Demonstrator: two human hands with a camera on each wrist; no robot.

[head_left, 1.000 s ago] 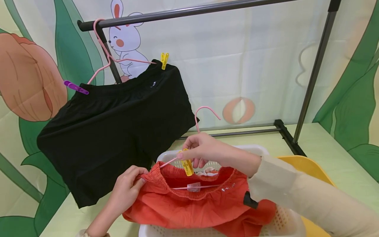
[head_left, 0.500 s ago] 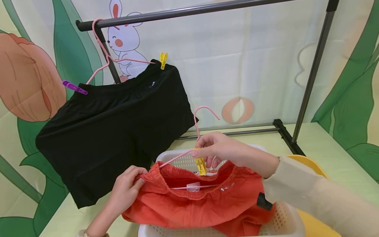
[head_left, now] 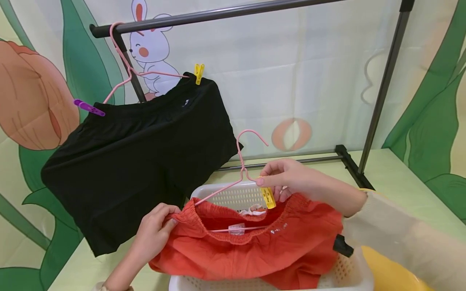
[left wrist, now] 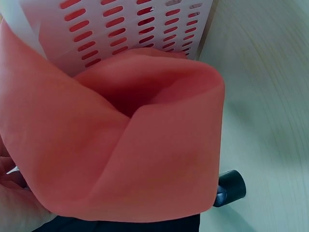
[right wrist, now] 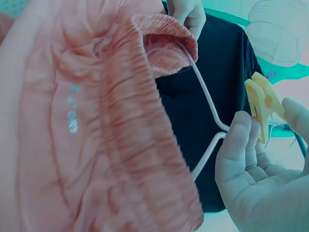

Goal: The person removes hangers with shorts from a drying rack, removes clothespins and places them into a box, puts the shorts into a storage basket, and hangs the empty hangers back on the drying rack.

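Observation:
A pair of orange-red shorts [head_left: 233,254] with an elastic waistband lies over a white basket. My left hand [head_left: 154,230] grips the waistband at its left end, thumb on top. A pink hanger [head_left: 221,190] runs into the waist opening, its hook standing up behind. Between thumb and fingers, my right hand [head_left: 296,178] holds a yellow clothespin [head_left: 268,198] beside the hanger's right arm, above the right part of the waistband. In the right wrist view the clothespin [right wrist: 263,104] sits at the fingertips, apart from the waistband. Shorts fabric [left wrist: 154,159] fills most of the left wrist view.
Black shorts [head_left: 145,157] hang at left from a dark rack bar [head_left: 233,15], held on another pink hanger by a purple clothespin [head_left: 89,107] and a yellow one. The perforated white basket [head_left: 182,283] stands below; a yellow tub [head_left: 389,270] is at its right.
My right hand has moved right with the clothespin, from the hanger's left arm past its neck to the right arm. The left hand keeps its grip on the waistband.

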